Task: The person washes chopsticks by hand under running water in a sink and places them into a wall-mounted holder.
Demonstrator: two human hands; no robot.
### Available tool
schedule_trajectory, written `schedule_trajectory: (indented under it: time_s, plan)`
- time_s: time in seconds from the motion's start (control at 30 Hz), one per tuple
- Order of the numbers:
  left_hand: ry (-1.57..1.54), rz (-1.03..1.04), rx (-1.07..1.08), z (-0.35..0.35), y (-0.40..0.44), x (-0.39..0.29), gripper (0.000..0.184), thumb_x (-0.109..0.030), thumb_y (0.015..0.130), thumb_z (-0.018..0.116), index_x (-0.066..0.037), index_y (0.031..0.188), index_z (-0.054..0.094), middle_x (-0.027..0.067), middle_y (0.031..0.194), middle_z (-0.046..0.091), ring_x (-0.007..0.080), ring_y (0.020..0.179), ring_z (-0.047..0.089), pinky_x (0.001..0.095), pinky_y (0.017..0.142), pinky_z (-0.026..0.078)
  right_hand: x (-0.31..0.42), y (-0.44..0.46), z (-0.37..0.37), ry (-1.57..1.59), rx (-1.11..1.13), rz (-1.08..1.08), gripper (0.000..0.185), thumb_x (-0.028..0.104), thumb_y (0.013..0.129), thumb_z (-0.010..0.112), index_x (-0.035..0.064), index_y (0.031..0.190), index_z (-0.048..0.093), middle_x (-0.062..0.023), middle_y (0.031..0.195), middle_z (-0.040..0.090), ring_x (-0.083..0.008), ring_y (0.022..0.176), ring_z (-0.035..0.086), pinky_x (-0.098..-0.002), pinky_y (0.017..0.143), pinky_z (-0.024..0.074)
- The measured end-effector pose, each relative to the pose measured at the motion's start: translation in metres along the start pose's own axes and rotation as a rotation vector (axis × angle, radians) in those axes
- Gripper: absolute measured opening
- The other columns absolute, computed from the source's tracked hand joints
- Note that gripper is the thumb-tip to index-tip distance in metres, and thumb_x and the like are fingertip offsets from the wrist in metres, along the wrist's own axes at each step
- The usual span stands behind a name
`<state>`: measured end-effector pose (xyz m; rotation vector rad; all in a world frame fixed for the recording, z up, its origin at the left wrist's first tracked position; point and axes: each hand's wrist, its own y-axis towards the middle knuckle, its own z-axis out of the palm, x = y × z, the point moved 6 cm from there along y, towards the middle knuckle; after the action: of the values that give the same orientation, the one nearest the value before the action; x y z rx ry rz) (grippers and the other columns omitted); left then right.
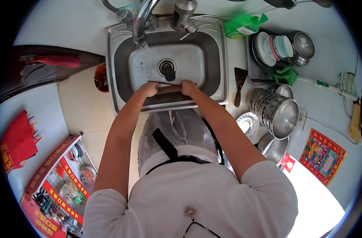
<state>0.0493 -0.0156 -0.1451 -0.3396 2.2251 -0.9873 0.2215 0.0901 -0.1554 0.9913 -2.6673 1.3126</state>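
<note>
Over the near side of the steel sink (216,67), I hold a bundle of brown chopsticks (168,89) crosswise. My left hand (149,89) is closed around one end. Around the other end my right hand (188,87) is closed. The chopsticks between the hands are visible; the gripped ends are hidden by my fingers. Water streams from the curved faucet (139,29) into the basin, a little beyond my left hand. A dark, clump-like thing (169,73) lies at the drain, just past the chopsticks.
Right of the sink lie a dark spatula (239,81), a green detergent bottle (242,26), and a rack with plates (262,47). Nested steel bowls (284,117) stand nearer me. At left are a dark door panel (38,67) and a shelf cabinet (54,162).
</note>
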Motion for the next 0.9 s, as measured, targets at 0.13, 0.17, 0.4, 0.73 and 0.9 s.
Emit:
schedule_trajectory:
  time_s: [0.13, 0.17, 0.4, 0.73, 0.9]
  plan:
    - [-0.072, -0.014, -0.051, 0.018, 0.008, 0.012, 0.043, -0.02, 0.082, 0.05, -0.01, 0.124, 0.048, 0.0182, 0.117, 0.054, 0.0328, 0.109, 0.05, 0.037, 0.092, 0.04, 0.001, 0.017, 0.011, -0.047, -0.021, -0.093, 0.035, 0.013, 0.073, 0.058, 0.0079, 0.108, 0.057, -0.0143, 0.112, 0.055, -0.0311, 0.103, 0.053, -0.0409, 0.087, 0.0443]
    - [-0.092, -0.017, -0.024, 0.023, 0.009, 0.016, 0.043, -0.021, 0.082, 0.05, -0.011, 0.123, 0.049, 0.018, 0.117, 0.054, 0.0327, 0.109, 0.05, 0.0372, 0.092, 0.04, 0.003, 0.021, 0.013, -0.054, -0.038, -0.124, 0.034, 0.014, 0.073, 0.059, 0.0075, 0.105, 0.058, -0.0143, 0.11, 0.056, -0.0307, 0.102, 0.054, -0.0407, 0.086, 0.0447]
    - [-0.127, -0.097, -0.071, 0.023, -0.012, 0.025, 0.039, -0.023, 0.082, 0.05, -0.009, 0.118, 0.053, 0.0166, 0.114, 0.056, 0.0317, 0.107, 0.052, 0.0383, 0.09, 0.04, 0.011, 0.027, 0.017, -0.137, 0.076, -0.2, 0.019, 0.01, 0.071, 0.059, 0.0058, 0.089, 0.064, -0.0152, 0.098, 0.062, -0.0321, 0.093, 0.058, -0.0408, 0.079, 0.0472]
    - [-0.272, -0.151, -0.468, 0.006, -0.022, 0.044, 0.055, -0.026, 0.082, 0.053, -0.002, 0.13, 0.037, 0.0212, 0.113, 0.055, 0.0333, 0.106, 0.051, 0.0363, 0.09, 0.04, 0.025, 0.02, -0.003, 0.098, -0.034, -0.317, 0.019, 0.015, 0.081, 0.055, 0.0035, 0.095, 0.058, -0.0156, 0.088, 0.063, -0.0309, 0.082, 0.06, -0.0406, 0.071, 0.0472]
    - [-1.21, -0.256, -0.464, -0.007, -0.033, 0.024, 0.063, -0.035, 0.082, 0.061, -0.009, 0.133, 0.034, 0.0121, 0.114, 0.056, 0.0246, 0.102, 0.056, 0.0337, 0.087, 0.044, 0.044, 0.013, -0.02, 0.851, 0.094, -0.265, 0.016, 0.013, 0.089, 0.051, 0.0011, 0.099, 0.054, -0.007, 0.075, 0.059, -0.012, 0.06, 0.053, -0.0253, 0.057, 0.0443]
